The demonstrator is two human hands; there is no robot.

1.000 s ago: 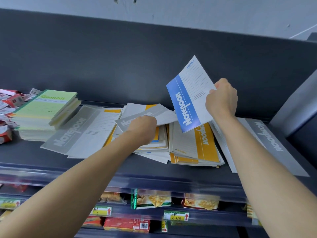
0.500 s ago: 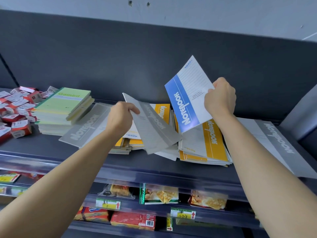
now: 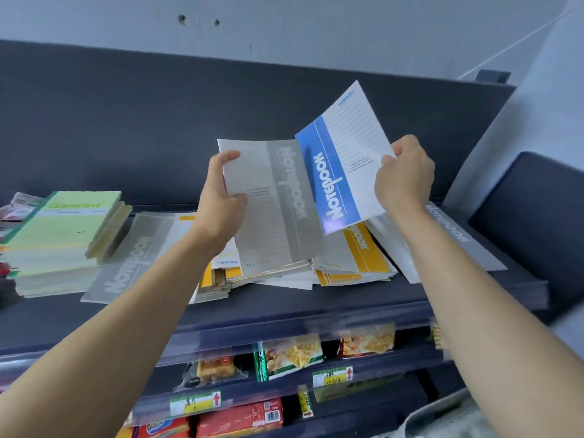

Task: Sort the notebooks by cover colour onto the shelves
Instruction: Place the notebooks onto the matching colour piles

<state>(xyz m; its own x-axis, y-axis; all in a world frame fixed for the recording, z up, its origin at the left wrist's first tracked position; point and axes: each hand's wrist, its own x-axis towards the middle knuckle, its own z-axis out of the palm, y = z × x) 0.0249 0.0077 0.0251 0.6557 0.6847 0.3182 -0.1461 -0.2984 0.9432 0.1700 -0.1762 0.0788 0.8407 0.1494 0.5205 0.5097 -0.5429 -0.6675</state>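
With the left hand gripping a grey notebook and the right hand pinching a blue notebook, sorting looks barely started: mixed yellow notebooks lie heaped on the shelf.

blue-banded notebook | grey-banded notebook | yellow-banded stack

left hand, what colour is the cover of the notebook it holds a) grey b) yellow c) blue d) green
a: the left hand grips the grey notebook by its edge, held up over the pile; the blue notebook is in the right hand.
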